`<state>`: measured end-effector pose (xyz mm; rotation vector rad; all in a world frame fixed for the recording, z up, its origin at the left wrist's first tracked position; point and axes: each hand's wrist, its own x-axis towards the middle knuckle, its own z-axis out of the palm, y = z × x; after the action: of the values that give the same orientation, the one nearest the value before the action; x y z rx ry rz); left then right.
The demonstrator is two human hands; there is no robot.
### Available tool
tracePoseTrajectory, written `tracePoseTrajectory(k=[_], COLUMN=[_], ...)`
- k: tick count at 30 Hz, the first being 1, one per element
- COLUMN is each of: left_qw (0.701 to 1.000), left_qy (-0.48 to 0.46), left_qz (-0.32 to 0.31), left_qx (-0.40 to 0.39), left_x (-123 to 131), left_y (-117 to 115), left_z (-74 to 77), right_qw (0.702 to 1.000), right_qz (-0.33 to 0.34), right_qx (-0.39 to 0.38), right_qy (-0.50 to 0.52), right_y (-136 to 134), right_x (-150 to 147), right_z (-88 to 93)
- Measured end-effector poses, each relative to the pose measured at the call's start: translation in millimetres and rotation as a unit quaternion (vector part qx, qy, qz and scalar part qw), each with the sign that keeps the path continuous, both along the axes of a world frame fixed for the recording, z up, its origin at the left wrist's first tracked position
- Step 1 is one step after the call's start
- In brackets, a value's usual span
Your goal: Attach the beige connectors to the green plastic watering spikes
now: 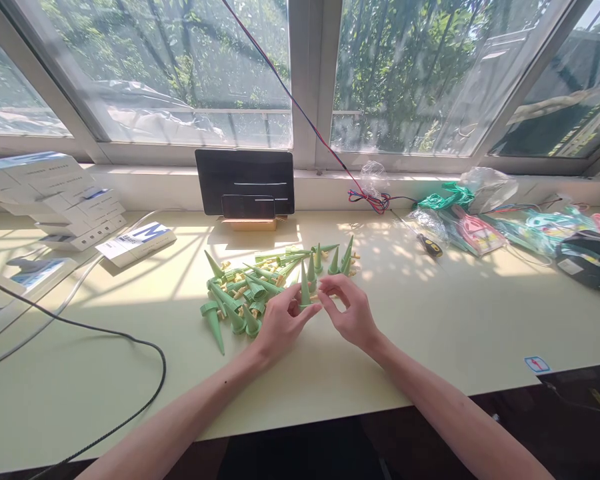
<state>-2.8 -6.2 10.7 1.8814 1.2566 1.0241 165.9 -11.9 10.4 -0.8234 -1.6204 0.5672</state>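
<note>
My left hand (286, 317) is closed around the wide base of a green plant watering spike (305, 285), which points upward. Right beside that base, my right hand (351, 312) has its thumb and forefinger curled together in a pinch. A bit of pale yellow shows by its fingertips, but what they hold is too small to make out. Left of and behind my hands lies a pile of similar green spikes (223, 297), several with small yellow valves. Behind my right hand, several more spikes (335, 261) stand point up.
A tablet (245, 175) and a phone (249, 207) lean on a wooden stand at the back. White boxes (55, 193) are stacked at the left, near a black cable (130, 339). A screwdriver (429, 245) and bagged wire bundles (475, 230) lie at the right.
</note>
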Motion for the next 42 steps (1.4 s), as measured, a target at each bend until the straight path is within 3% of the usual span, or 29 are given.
tracePoseTrajectory(k=[13,24,35,42], left_qw=[0.999,0.999,0.994,0.999], left_qy=[-0.025,-0.051,-0.089,-0.04], left_qz=[-0.01,-0.01,-0.021,0.0], left_qx=[-0.025,0.009,-0.064,0.016], left_x=[-1.1,-2.8,-1.2,-1.8], left_y=[-1.5,0.4,-2.6,-2.4], left_z=[1.4,-1.3,-2.0,-1.7], right_qw=[0.999,1.0,0.999,0.999], right_qz=[0.02,0.028,0.035,0.039], right_qx=[0.032,0.0,0.033,-0.004], right_qy=[-0.021,0.009,-0.019,0.01], right_y=[2.4,0.7,1.8,-0.1], right_x=[2.1,1.0,1.9,0.6], right_z=[-3.3,-1.9,-2.7,-2.9])
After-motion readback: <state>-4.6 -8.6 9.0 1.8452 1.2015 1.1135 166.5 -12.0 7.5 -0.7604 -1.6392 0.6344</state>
